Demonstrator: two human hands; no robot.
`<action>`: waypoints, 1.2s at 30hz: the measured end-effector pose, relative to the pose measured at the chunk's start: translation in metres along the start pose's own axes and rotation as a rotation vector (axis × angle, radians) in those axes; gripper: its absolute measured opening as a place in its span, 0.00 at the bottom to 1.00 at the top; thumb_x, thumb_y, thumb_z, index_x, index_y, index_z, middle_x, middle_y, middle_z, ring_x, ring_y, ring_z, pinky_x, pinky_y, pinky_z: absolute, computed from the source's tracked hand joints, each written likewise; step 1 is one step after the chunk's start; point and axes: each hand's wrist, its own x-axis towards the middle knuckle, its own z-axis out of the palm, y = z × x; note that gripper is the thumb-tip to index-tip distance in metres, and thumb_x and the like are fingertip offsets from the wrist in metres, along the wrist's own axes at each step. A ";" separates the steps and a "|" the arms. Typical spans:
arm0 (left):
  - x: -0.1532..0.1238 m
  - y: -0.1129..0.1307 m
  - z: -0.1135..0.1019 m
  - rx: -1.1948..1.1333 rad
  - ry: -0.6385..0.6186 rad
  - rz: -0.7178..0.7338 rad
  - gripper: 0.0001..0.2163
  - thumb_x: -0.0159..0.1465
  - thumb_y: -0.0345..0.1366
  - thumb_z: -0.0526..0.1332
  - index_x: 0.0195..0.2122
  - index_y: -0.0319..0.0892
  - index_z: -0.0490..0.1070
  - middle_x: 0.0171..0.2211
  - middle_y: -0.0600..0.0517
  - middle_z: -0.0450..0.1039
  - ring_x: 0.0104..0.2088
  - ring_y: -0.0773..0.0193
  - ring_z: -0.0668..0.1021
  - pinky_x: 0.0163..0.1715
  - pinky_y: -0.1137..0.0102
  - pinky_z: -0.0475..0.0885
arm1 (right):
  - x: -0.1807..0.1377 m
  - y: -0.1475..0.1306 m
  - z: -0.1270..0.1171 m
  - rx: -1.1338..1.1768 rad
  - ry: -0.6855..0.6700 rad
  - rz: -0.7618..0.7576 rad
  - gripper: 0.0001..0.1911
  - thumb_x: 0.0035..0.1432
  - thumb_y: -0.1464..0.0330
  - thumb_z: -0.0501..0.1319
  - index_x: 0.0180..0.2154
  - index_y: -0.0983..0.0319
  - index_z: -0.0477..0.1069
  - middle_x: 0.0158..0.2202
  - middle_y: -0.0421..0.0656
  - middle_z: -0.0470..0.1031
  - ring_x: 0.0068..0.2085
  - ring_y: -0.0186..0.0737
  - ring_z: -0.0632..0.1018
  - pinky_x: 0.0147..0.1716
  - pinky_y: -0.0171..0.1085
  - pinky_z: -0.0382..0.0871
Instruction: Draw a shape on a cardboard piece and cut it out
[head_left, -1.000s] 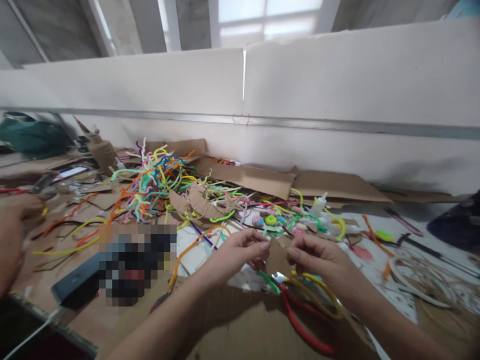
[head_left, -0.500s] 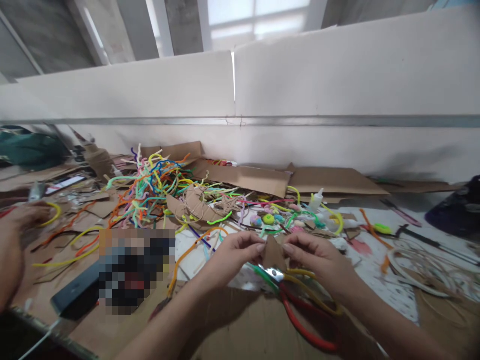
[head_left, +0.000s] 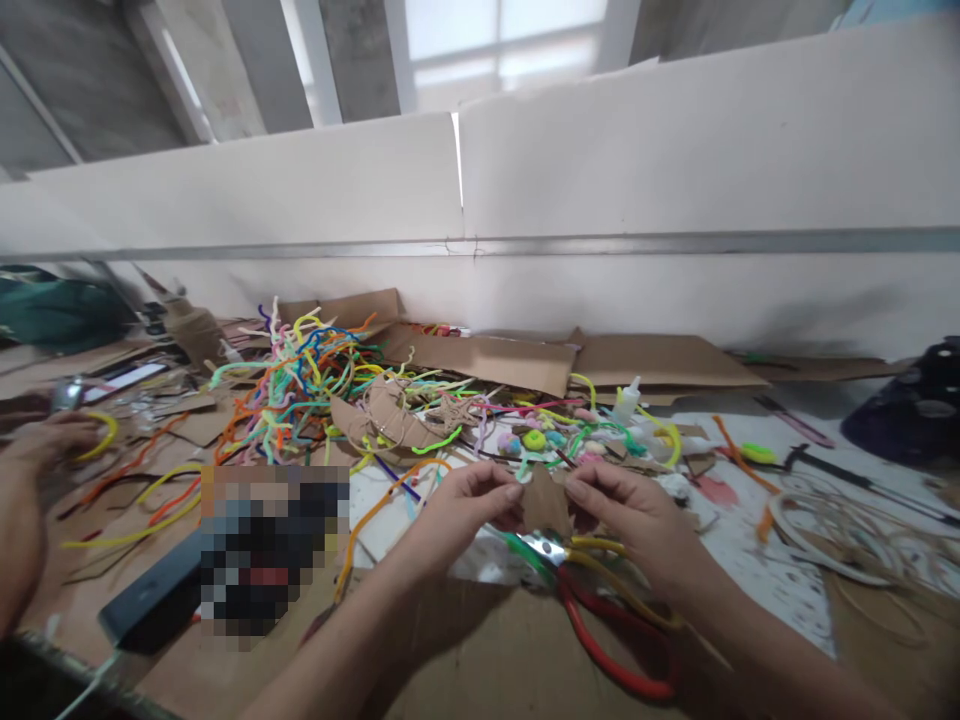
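Between my two hands a small brown piece of cardboard [head_left: 547,502] is held up above the worktable. My left hand [head_left: 472,503] pinches its left edge with thumb and fingertips. On the opposite edge, my right hand [head_left: 619,503] has a similar pinch. Scissors [head_left: 616,668] with red handles lie just below, their metal pivot close under the cardboard and their blades partly hidden. A yellow pipe cleaner and a green one lie beside the scissors. Beyond my hands is a crescent-shaped cardboard piece [head_left: 386,410] wound with thin string.
Tangled pipe cleaners [head_left: 300,375] are heaped at the back left. A glue bottle [head_left: 626,400] stands behind my right hand. Coiled cord [head_left: 847,540] and a hammer-like tool [head_left: 829,468] lie right. A black power bank [head_left: 154,605] sits front left; another person's hand [head_left: 52,440] is at far left.
The cardboard piece has turned slightly, and its top now looks broader and flatter. My hands stay at its edges. The other person's hands have shifted a little at the left.
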 end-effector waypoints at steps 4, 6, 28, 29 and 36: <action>0.003 -0.006 0.002 -0.026 0.050 0.023 0.23 0.50 0.55 0.78 0.29 0.41 0.76 0.24 0.52 0.77 0.27 0.63 0.78 0.32 0.70 0.71 | 0.000 0.002 0.002 0.039 -0.033 0.021 0.22 0.57 0.47 0.73 0.36 0.60 0.80 0.32 0.39 0.76 0.31 0.39 0.74 0.32 0.38 0.68; 0.003 -0.010 0.005 -0.054 0.071 0.029 0.22 0.50 0.55 0.78 0.28 0.41 0.76 0.24 0.51 0.77 0.26 0.63 0.78 0.32 0.69 0.71 | -0.001 0.003 0.004 0.046 -0.062 0.035 0.20 0.57 0.50 0.74 0.34 0.61 0.79 0.30 0.38 0.75 0.30 0.37 0.72 0.31 0.37 0.65; -0.004 -0.006 0.008 -0.137 0.007 0.033 0.15 0.65 0.50 0.69 0.43 0.45 0.79 0.38 0.47 0.82 0.35 0.58 0.82 0.40 0.64 0.74 | -0.004 0.000 0.008 0.367 -0.057 0.249 0.19 0.49 0.54 0.78 0.29 0.60 0.76 0.25 0.36 0.72 0.26 0.34 0.69 0.26 0.32 0.64; -0.005 -0.004 0.007 -0.084 0.000 0.084 0.15 0.64 0.46 0.71 0.49 0.47 0.79 0.46 0.47 0.82 0.41 0.57 0.82 0.43 0.64 0.74 | -0.005 -0.001 0.010 0.388 -0.063 0.264 0.20 0.48 0.54 0.78 0.29 0.60 0.76 0.26 0.36 0.71 0.26 0.34 0.69 0.26 0.32 0.65; -0.010 0.005 0.006 0.217 -0.055 0.310 0.05 0.61 0.39 0.73 0.37 0.47 0.84 0.54 0.46 0.82 0.57 0.49 0.79 0.60 0.58 0.67 | -0.009 0.006 0.022 0.377 -0.160 0.337 0.21 0.53 0.49 0.74 0.31 0.60 0.77 0.26 0.38 0.73 0.25 0.35 0.70 0.23 0.32 0.62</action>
